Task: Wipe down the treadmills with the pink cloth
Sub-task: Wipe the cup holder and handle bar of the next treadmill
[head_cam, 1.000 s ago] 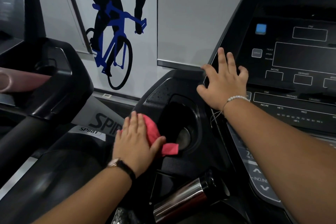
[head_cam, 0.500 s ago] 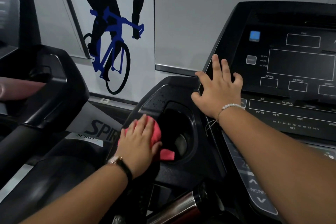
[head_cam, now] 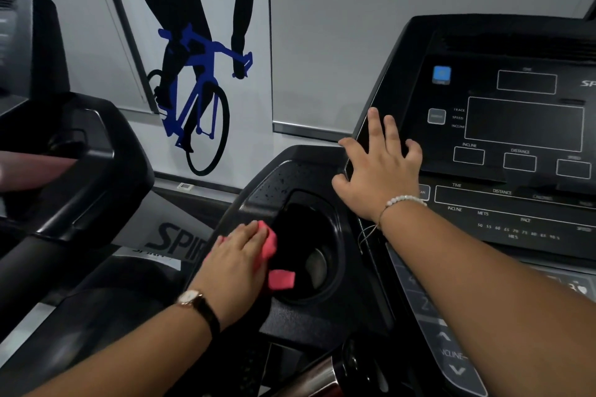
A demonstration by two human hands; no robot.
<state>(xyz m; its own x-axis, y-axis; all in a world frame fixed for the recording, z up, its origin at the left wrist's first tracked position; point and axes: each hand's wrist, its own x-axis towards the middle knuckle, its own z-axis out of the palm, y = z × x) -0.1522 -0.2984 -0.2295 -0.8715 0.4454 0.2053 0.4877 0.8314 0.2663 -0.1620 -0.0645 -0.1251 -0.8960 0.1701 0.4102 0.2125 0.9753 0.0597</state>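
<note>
My left hand [head_cam: 237,263] presses the pink cloth [head_cam: 280,279] flat against the left rim of the black cup holder [head_cam: 332,235] on the treadmill console [head_cam: 516,126]. Most of the cloth is under my palm; one corner hangs into the holder. My right hand [head_cam: 382,167] rests with fingers spread on the console's left edge, beside the dark display, holding nothing. The black plastic above the holder shows small droplets.
A second black treadmill [head_cam: 80,164] stands at the left, with a blurred pinkish object on it. A chrome handlebar grip [head_cam: 317,377] sits at the bottom. Behind is a grey wall with a blue cyclist graphic [head_cam: 196,80].
My left hand has slid the cloth up along the cup holder's left rim. The right hand stays planted on the console edge; the camera has tilted slightly upward.
</note>
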